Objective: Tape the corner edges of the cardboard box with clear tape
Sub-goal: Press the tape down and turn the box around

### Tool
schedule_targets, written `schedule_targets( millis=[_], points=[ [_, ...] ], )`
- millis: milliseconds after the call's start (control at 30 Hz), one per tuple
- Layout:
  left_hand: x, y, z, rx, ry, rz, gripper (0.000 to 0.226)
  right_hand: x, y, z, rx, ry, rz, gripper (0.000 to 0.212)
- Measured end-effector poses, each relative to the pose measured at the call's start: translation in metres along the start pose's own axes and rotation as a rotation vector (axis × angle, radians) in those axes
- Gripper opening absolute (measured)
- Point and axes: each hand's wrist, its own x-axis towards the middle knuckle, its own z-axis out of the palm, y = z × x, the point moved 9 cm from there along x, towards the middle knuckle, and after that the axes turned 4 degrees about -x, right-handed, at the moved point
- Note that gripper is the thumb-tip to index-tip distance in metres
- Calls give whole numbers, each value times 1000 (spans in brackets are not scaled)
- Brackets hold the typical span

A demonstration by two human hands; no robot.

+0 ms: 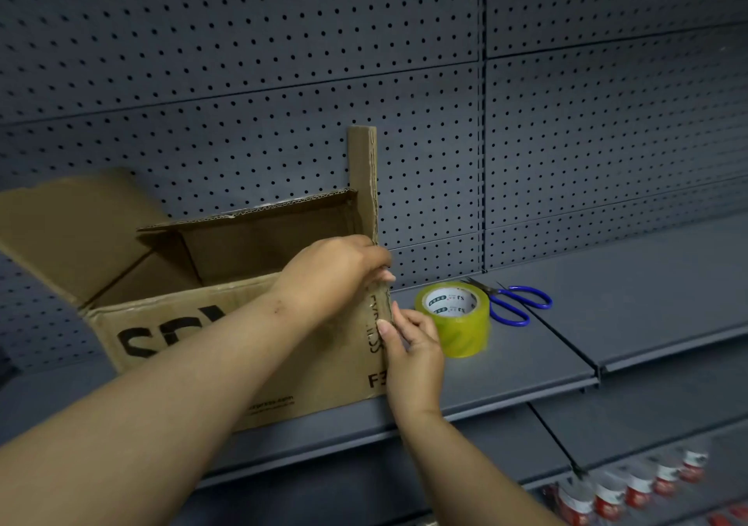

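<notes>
An open brown cardboard box (226, 347) with black print stands on a grey metal shelf, its flaps up. My left hand (336, 270) rests on the top of the box's front right corner edge, fingers pressed against it. My right hand (413, 347) presses its thumb and fingers flat on the same corner edge lower down. A shiny strip of clear tape seems to lie along that corner under my fingers. The roll of clear tape (455, 317), yellowish with a white core label, lies on the shelf just right of the box.
Blue-handled scissors (514, 303) lie behind the tape roll on the grey shelf (607, 307). A dark pegboard wall (364, 60) backs the shelf. Several small red-and-white containers (631, 489) sit on a lower shelf at bottom right.
</notes>
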Motion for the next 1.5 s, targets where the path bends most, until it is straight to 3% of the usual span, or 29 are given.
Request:
schedule_targets(
  millis=[167,233,300,433,500,667,867,1067,1133,1267,1400,1500],
  points=[
    [-2,2,-4,-1,11,-4,55,-2,12,-4,121,-7,101,42],
    [-2,2,-5,-14,14,-3,58,-3,16,-7,129,23,121,29],
    [0,2,-5,-18,7,0,58,-5,11,-9,-10,39,60,18],
    [0,1,-3,-27,1,1,47,-17,7,3,-125,-11,-21,47],
    [0,1,-2,-36,-3,0,44,-14,11,3,-122,17,4,46],
    [1,0,-2,-76,-23,5,38,-1,37,7,279,-56,283,19],
    [1,0,-3,-104,-26,3,36,2,39,8,459,-262,357,20],
    [0,3,-7,-120,-1,11,34,-2,42,12,647,-212,517,9],
    [-1,2,-7,-120,3,3,34,-1,41,5,560,-161,459,14],
    [-1,0,-5,-117,2,-8,35,0,32,-7,84,-80,208,20],
    [1,0,-5,-111,10,4,33,3,34,-5,92,-130,285,12],
    [1,-2,-4,-106,-11,-18,33,11,25,-13,-74,-161,209,13]
  ],
)
